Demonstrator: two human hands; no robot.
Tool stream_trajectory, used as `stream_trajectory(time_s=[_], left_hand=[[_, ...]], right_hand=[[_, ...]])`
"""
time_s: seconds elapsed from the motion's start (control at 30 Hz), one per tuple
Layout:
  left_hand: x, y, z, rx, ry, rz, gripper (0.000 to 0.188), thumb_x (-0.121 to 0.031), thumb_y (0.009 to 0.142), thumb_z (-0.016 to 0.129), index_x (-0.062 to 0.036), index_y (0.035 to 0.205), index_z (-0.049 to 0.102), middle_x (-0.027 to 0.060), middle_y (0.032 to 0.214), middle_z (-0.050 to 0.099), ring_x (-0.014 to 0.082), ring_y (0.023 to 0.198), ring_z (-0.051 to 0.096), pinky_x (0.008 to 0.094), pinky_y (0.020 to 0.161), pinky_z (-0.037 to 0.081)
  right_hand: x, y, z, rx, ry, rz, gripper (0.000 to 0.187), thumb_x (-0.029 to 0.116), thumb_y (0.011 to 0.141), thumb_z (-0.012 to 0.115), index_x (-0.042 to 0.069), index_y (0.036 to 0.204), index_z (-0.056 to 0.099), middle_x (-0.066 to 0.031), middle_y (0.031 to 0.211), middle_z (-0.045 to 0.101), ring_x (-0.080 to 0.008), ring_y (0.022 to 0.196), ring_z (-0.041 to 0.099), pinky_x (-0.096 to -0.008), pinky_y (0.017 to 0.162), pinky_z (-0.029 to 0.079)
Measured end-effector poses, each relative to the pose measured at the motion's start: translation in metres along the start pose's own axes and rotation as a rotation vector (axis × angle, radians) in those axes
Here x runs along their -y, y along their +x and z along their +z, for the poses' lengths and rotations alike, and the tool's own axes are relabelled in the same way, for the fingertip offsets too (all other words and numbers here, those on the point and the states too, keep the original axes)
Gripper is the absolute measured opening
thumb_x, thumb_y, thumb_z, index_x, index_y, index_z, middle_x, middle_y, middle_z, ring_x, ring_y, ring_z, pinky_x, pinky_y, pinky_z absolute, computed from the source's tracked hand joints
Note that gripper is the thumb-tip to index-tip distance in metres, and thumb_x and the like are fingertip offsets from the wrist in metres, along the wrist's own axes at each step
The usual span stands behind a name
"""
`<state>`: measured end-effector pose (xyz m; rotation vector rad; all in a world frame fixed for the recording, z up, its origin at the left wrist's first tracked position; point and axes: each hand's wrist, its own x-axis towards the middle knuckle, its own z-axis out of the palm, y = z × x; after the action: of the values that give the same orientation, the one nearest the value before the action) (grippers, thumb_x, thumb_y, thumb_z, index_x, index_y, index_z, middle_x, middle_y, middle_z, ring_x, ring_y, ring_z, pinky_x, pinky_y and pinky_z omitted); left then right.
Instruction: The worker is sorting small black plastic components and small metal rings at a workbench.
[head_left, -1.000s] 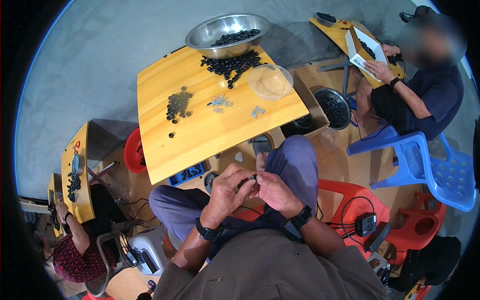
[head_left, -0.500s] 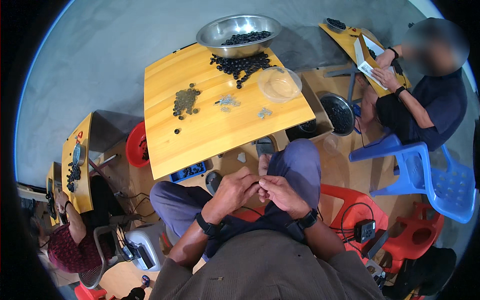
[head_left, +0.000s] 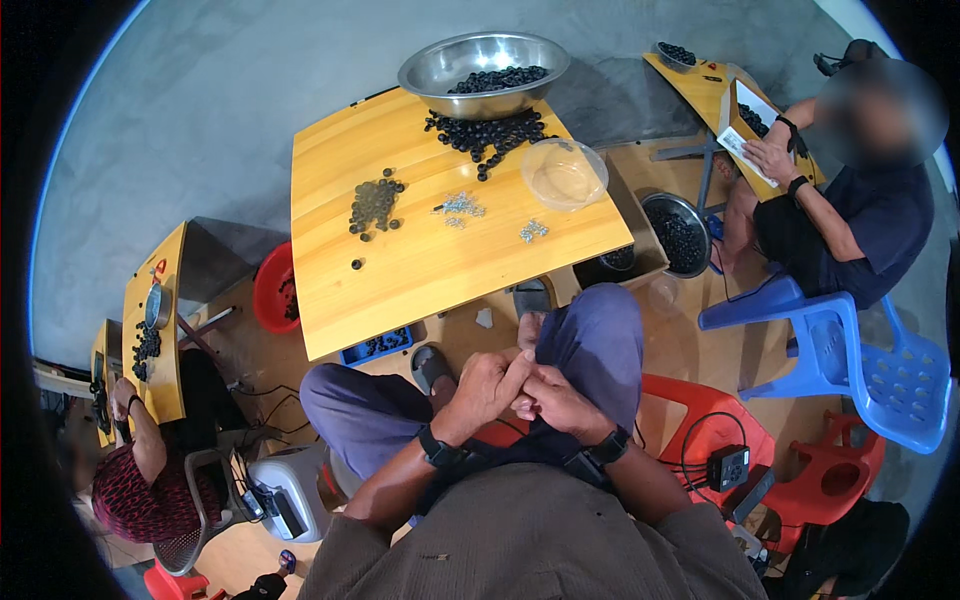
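Below the near edge of the yellow table (head_left: 420, 270), over the lap, the left hand (head_left: 487, 385) and right hand (head_left: 553, 398) press together with fingers curled, touching each other, whatever they pinch hidden between them.

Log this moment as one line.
left hand: clasped against right | right hand: over lap, held item hidden | wooden table: black parts, small metal bits

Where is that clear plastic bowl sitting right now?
In the head view, the clear plastic bowl sits at the far right of the yellow table, just below the metal bowl and beside the heap of black pieces.
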<state>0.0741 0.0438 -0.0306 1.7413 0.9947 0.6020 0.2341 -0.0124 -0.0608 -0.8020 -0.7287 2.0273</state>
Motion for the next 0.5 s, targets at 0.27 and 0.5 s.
stream_trajectory(time_s=[0.27, 0.5], left_hand=[[-0.007, 0.003, 0.01, -0.077, -0.03, 0.052, 0.044, -0.034, 0.102, 0.047, 0.0001, 0.084, 0.069, 0.0227, 0.069, 0.065, 0.0408, 0.064, 0.068, 0.0444, 0.06, 0.053], [-0.016, 0.009, 0.012, -0.042, 0.012, 0.053, 0.038, -0.029, 0.099, 0.053, 0.0013, 0.082, 0.069, 0.0209, 0.066, 0.065, 0.0335, 0.06, 0.068, 0.0414, 0.059, 0.052]], right_hand=[[0.0, -0.002, -0.001, -0.016, -0.006, -0.039, 0.018, 0.015, 0.107, 0.044, 0.008, 0.093, 0.053, 0.0046, 0.074, 0.046, -0.005, 0.063, 0.043, -0.0225, 0.056, 0.037], [-0.012, -0.004, -0.015, -0.03, 0.016, -0.135, 0.019, 0.013, 0.106, 0.046, 0.008, 0.091, 0.056, 0.0049, 0.073, 0.047, -0.0046, 0.062, 0.043, -0.0217, 0.055, 0.035]])
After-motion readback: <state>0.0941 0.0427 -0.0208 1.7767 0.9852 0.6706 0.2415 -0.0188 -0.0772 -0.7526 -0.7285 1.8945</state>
